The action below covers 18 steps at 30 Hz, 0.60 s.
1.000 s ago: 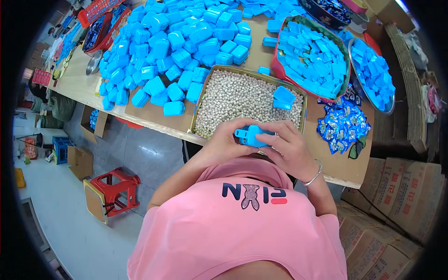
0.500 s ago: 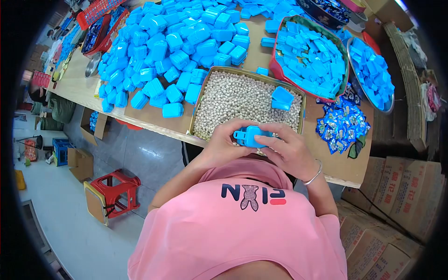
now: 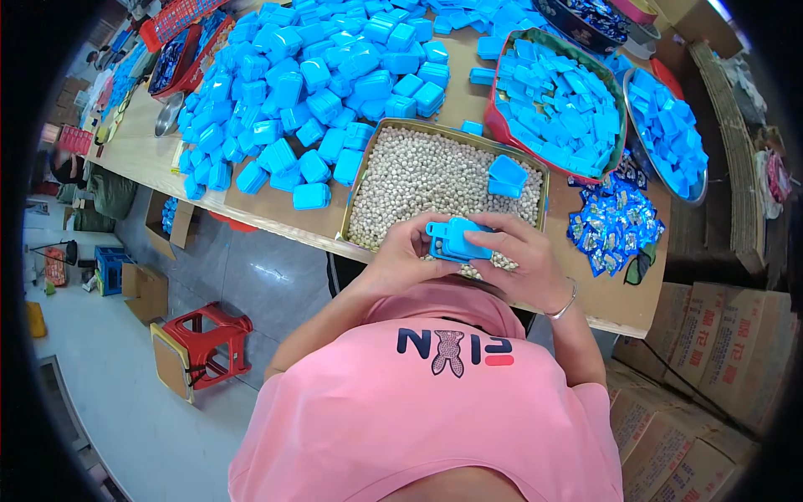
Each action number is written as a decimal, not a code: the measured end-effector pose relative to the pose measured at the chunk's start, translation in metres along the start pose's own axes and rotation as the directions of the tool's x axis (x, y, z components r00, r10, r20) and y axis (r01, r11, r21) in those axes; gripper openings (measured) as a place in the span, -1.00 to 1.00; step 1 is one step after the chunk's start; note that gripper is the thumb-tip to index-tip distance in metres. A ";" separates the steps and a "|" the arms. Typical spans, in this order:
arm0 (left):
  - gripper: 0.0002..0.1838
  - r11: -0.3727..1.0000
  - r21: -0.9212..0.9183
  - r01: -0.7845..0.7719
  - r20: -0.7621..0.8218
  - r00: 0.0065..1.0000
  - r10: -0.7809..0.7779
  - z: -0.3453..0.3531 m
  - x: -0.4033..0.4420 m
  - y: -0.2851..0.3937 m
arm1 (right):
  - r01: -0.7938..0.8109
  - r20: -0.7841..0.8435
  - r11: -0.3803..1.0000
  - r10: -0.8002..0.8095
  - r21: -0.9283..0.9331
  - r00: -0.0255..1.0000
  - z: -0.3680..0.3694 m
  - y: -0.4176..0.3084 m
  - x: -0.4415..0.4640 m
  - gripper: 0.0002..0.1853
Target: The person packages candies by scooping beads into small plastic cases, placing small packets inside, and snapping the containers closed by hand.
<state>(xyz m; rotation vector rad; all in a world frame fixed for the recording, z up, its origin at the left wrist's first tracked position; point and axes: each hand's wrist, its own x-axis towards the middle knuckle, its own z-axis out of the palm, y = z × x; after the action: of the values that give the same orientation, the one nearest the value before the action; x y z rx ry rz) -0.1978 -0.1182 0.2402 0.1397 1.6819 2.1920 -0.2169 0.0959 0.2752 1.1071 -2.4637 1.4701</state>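
The small blue plastic case [image 3: 460,241] sits at the frame's centre, long axis roughly left-right, its looped tab pointing left. Left hand [image 3: 525,261] and right hand [image 3: 407,255] pinch it from opposite sides, wrists low, over the near edge of the bead-filled tray [image 3: 544,194]. Bare cardboard [image 3: 577,289] lies to the lower right.

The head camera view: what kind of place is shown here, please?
Probably a small packing workshop: a large pile of blue plastic cases covers much of the worktable, a tray of small pale beads sits beside it, and printed cardboard boxes are stacked nearby.
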 end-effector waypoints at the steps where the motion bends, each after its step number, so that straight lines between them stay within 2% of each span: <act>1: -0.40 0.998 -0.055 0.018 -0.001 1.000 -0.018 0.000 0.000 0.000 | -0.005 -0.012 1.000 0.005 0.022 1.000 0.000 0.000 0.000 -0.57; 2: -0.40 0.998 -0.056 0.017 -0.004 1.000 -0.017 -0.001 -0.001 0.000 | -0.003 -0.009 1.000 0.003 0.023 1.000 0.001 0.000 0.001 -0.57; 6: -0.40 0.971 0.236 -0.038 0.052 0.998 0.027 -0.005 0.003 0.004 | 0.047 0.017 0.998 -0.046 -0.045 0.999 0.003 -0.002 0.004 -0.52; 12: -0.39 0.975 0.210 -0.077 0.064 0.996 0.065 -0.005 0.000 0.005 | 0.083 -0.004 0.996 -0.083 -0.034 0.997 0.005 -0.002 0.003 -0.55; 16: -0.39 0.992 0.106 -0.073 0.138 0.989 0.058 -0.003 -0.008 0.022 | 0.245 -0.029 0.948 -0.256 -0.203 0.966 0.008 -0.001 0.002 -0.61; 18: -0.40 0.992 0.111 -0.058 0.124 0.991 0.044 0.001 -0.010 0.031 | 0.259 -0.035 0.940 -0.273 -0.222 0.961 0.012 -0.001 0.001 -0.61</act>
<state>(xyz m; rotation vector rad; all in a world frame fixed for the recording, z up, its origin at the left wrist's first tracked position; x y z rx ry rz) -0.1958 -0.1279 0.2716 0.3438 1.7534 2.0778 -0.2142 0.0859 0.2699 1.2642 -2.2547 1.1147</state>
